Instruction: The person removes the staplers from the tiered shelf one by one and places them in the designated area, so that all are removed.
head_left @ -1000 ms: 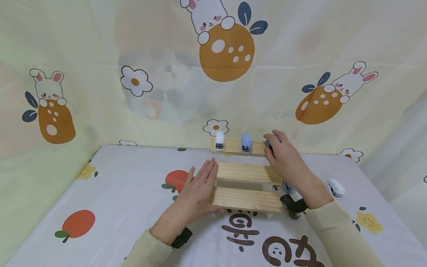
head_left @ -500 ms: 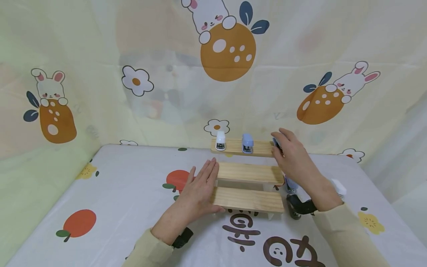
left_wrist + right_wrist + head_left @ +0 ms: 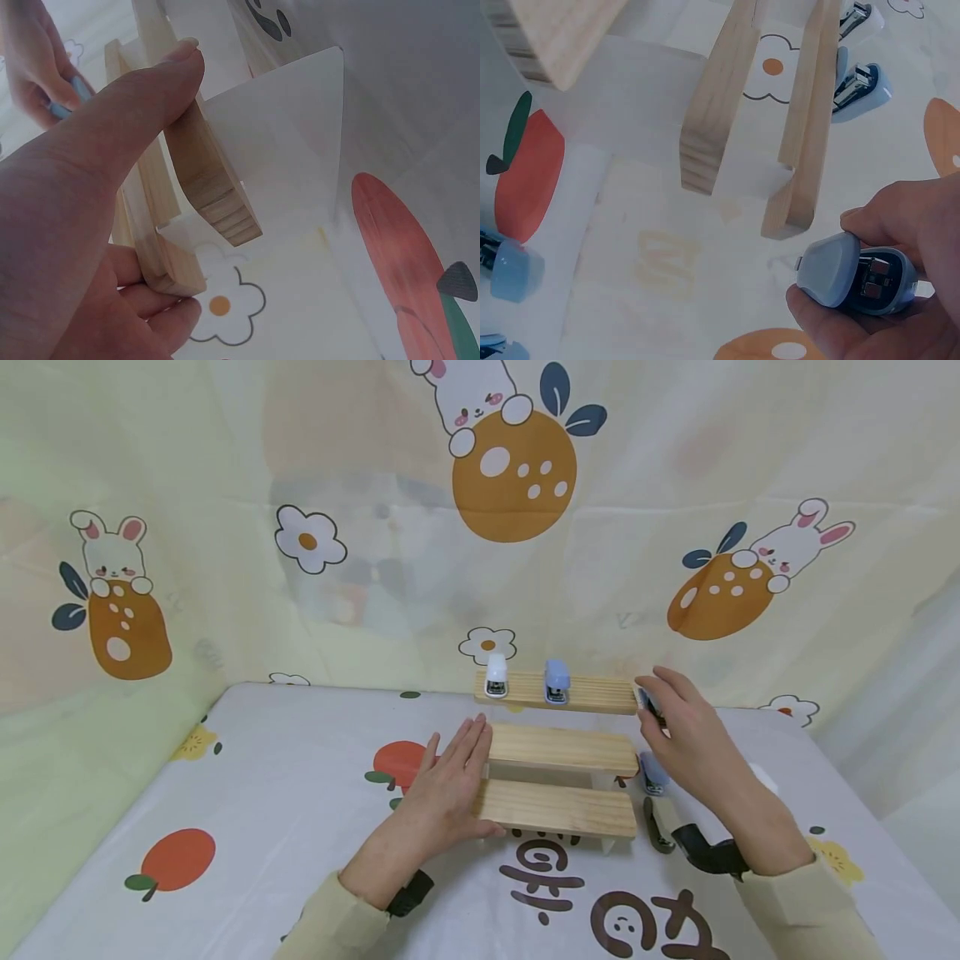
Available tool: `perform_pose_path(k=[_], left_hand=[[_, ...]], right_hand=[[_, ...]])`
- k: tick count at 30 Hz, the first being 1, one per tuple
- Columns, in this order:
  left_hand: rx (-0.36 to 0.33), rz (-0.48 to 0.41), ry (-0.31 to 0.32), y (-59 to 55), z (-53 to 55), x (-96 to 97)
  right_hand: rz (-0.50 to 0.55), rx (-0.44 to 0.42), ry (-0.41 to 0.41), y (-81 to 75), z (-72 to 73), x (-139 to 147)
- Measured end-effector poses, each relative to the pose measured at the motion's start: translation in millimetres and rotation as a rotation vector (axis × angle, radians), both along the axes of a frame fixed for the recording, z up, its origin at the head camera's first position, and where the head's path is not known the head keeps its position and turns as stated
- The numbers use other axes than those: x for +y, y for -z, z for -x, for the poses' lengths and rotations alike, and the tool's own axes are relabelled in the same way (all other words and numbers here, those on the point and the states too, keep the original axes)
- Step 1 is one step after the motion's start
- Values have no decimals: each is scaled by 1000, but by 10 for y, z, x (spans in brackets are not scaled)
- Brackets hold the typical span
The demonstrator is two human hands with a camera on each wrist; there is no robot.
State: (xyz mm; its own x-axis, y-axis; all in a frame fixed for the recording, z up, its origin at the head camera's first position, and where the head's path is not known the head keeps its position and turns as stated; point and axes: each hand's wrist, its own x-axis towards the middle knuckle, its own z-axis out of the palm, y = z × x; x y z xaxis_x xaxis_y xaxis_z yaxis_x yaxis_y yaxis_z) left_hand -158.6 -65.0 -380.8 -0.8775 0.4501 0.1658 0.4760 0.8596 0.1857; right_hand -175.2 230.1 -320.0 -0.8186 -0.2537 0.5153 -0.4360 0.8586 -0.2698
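Observation:
My right hand (image 3: pixel 686 727) grips a small blue-grey stapler (image 3: pixel 830 270) between thumb and fingers, just beyond the right end of the rear board (image 3: pixel 600 692) of a stepped wooden rack. On that board stand a white stapler (image 3: pixel 496 677) and a light blue stapler (image 3: pixel 557 682). My left hand (image 3: pixel 446 793) rests at the rack's left end, fingers straight. Its thumb lies on the front board (image 3: pixel 558 807), and its fingers touch the end of the middle board (image 3: pixel 176 274), as the left wrist view shows. The held stapler is partly covered by the right hand in the head view.
To the right of the rack sit another blue stapler (image 3: pixel 654 774), a dark stapler (image 3: pixel 658 827) and a white stapler (image 3: pixel 765 777) half hidden by the right forearm. A printed cloth (image 3: pixel 285 793) covers the table, and a patterned curtain (image 3: pixel 375 602) rises close behind the rack.
The right hand has moved right and slightly toward me with the stapler, from the rear board to past its right end. The left hand has stayed in place.

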Motion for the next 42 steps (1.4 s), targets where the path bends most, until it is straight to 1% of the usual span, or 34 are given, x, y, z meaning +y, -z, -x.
perform_pose_path(k=[6, 13, 20, 26, 36, 39, 42], left_hand=[[-6, -5, 2, 4, 0, -5], [0, -7, 9, 1, -1, -9], [1, -1, 12, 1, 0, 6], [-20, -18, 7, -12, -1, 2], [-24, -17, 7, -16, -1, -1], [-24, -19, 5, -17, 0, 2], [-27, -21, 2, -18, -1, 5]], right_hand=[[0, -10, 13, 30, -118, 68], [-15, -68, 62, 68, -250, 162], [-16, -34, 68, 173, -376, 287], [-24, -65, 97, 239, -466, 392], [-32, -63, 130, 344, -530, 560], [-43, -85, 141, 371, -524, 580], [-61, -177, 164, 396, -504, 583]])
